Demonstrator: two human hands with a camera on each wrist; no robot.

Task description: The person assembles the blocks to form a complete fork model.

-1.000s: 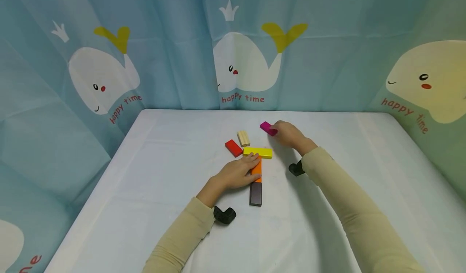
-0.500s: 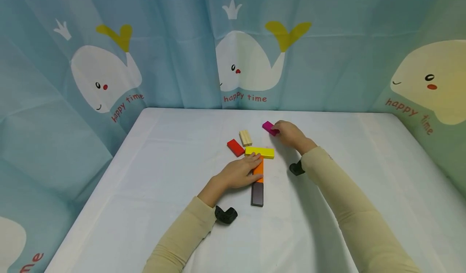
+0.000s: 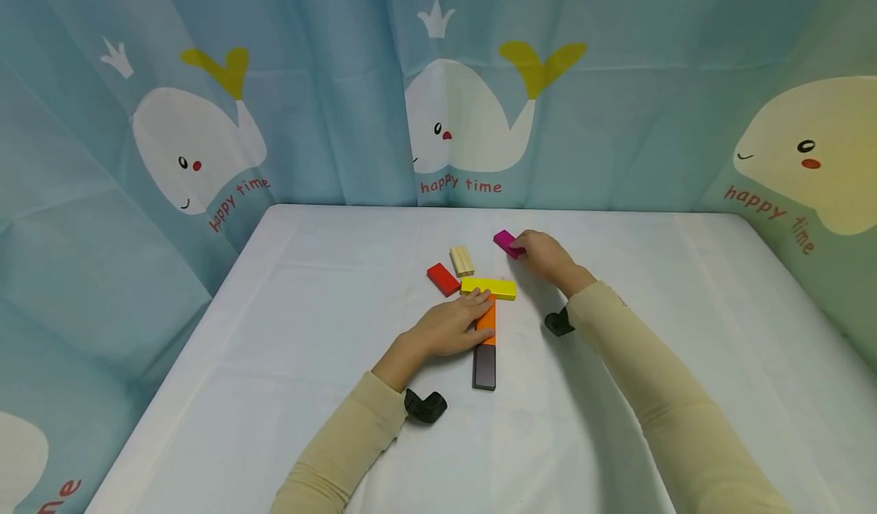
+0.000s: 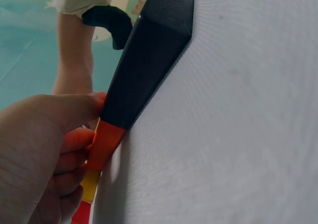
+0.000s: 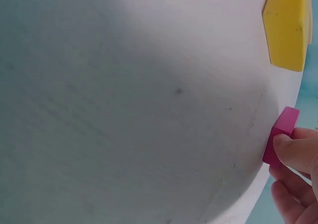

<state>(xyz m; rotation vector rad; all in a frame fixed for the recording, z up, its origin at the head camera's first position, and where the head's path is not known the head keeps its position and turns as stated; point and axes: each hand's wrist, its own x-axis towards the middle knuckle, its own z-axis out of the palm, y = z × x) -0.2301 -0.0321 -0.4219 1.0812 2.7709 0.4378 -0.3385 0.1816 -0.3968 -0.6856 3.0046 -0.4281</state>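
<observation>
My left hand (image 3: pixel 448 326) rests on an orange wooden block (image 3: pixel 487 324), its fingertips reaching the yellow block (image 3: pixel 490 288). In the left wrist view, the thumb lies where the orange block meets a black block (image 4: pixel 149 60). The black block lies flat, end to end with the orange one. The yellow block lies crosswise at the far end of the orange one. Farther back, my right hand (image 3: pixel 544 256) pinches a magenta block (image 3: pixel 505 242) between thumb and fingers. The right wrist view shows that magenta block (image 5: pixel 281 134) at the thumb tip, down at the white surface.
A red block (image 3: pixel 444 279) lies slanted left of the yellow one. Behind it is a natural wood block (image 3: pixel 462 260) with lengthwise lines. The white table (image 3: pixel 329 308) is backed by a blue whale-print curtain (image 3: pixel 342 80).
The view shifts slightly. Both hands stay nearly still, the left on the orange block and the right holding the magenta one. The blocks keep their layout.
</observation>
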